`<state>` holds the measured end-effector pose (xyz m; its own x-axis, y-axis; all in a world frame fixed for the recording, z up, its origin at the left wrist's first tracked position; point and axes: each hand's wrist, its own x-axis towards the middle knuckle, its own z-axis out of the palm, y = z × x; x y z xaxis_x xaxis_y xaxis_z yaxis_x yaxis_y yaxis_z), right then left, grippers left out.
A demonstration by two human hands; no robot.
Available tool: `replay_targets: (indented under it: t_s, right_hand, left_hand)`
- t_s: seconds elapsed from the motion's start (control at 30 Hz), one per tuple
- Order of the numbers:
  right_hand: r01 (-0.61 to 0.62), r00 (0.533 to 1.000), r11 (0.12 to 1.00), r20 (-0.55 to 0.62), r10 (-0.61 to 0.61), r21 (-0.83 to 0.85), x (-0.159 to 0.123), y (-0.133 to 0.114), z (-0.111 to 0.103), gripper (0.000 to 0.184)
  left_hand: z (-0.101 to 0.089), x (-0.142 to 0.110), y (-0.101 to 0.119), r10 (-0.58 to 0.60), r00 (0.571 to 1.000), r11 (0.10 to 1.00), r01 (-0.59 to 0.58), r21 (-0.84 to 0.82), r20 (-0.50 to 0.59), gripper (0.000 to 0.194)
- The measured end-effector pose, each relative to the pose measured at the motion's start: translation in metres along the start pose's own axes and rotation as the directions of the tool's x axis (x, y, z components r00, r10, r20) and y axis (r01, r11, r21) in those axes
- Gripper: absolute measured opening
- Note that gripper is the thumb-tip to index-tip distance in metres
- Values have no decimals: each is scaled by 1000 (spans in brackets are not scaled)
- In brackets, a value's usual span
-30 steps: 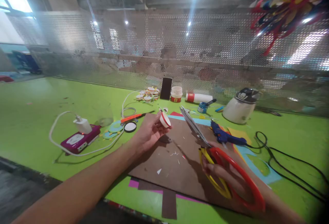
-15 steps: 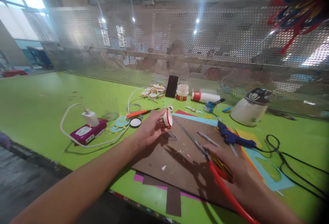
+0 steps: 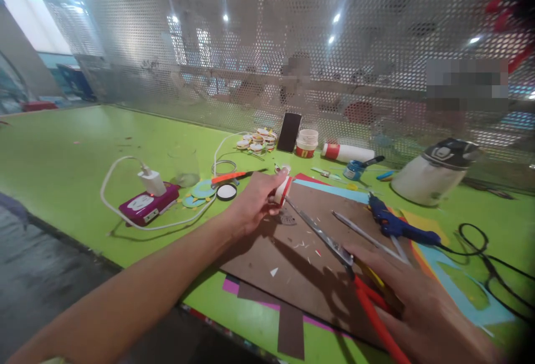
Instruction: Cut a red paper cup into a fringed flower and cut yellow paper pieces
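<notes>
My left hand [image 3: 253, 197] is closed around a small white paper cup piece [image 3: 283, 191] with a red band, held above the brown board. My right hand [image 3: 418, 297] grips a pair of scissors [image 3: 324, 236] with long metal blades and red handles. The scissor tips reach to the cup piece's edge; whether they touch it I cannot tell. A yellow part shows under my right fingers, mostly hidden. Beneath my hands the brown board [image 3: 261, 277] carries white and red paper scraps and a grey pen-like stick [image 3: 363, 233].
A blue glue gun [image 3: 401, 228] with a black cord lies right, by coloured paper sheets [image 3: 480, 302]. Behind are a kettle [image 3: 430, 180], a blue jar [image 3: 353, 170], a paper roll [image 3: 355, 154], stacked cups [image 3: 306, 146] and a phone [image 3: 289, 132]. A purple power strip [image 3: 150, 203] sits left.
The view has shifted, so the table things appear further right. Both hands keep their hold; the cup piece has turned slightly and the scissor tips look nearer its edge.
</notes>
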<state>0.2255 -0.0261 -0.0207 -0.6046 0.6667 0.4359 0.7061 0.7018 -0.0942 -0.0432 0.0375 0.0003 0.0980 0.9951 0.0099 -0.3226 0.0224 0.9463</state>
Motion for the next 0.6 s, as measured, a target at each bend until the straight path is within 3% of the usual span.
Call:
replay_targets:
  t_s: [0.23, 0.43, 0.6]
  right_hand:
    - [-49, 994, 997, 95, 43, 56, -1, -1, -3, 12]
    - [-8, 1000, 1000, 17, 8, 30, -4, 3, 0, 30]
    - [-10, 997, 1000, 77, 9, 7, -8, 5, 0, 42]
  left_hand:
    - [1, -1, 1, 8, 999, 1000, -9, 27, 31, 43]
    - [1, -2, 2, 16, 999, 1000, -16, 19, 33, 42]
    - [-1, -1, 1, -10, 1000, 1000, 10, -14, -10, 40]
